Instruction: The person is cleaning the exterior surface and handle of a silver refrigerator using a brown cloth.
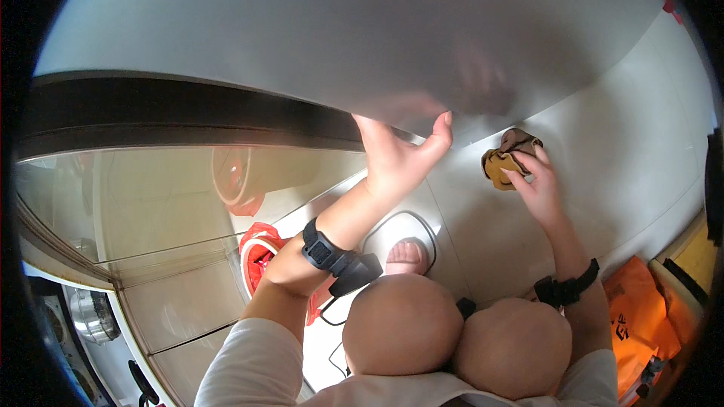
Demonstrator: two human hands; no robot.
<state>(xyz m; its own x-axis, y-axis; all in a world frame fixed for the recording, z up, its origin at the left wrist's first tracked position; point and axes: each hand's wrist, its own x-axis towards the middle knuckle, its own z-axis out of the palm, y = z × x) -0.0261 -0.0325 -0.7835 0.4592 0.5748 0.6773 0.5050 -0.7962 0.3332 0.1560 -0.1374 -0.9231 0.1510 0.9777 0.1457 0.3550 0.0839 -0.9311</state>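
Observation:
A large smooth grey panel (pixel 317 22) with a dark edge fills the upper part of the head view. My left hand (pixel 404 150) touches its lower edge, thumb in front and the other fingers hidden behind it. To the right, my right hand (pixel 531 178) pinches a crumpled brown and mustard-yellow cloth (pixel 500 168) just above the pale tiled floor (pixel 599 181). Each forearm wears a black strap; a dark box hangs at the left one.
A bin with a red bag (pixel 260 249) stands left of my knees, beside glossy tiles. An orange bag (pixel 636 311) lies at the lower right. At the lower left, a metal pot (pixel 93 316) sits near a stove. My sandalled foot (pixel 406 254) is on the floor.

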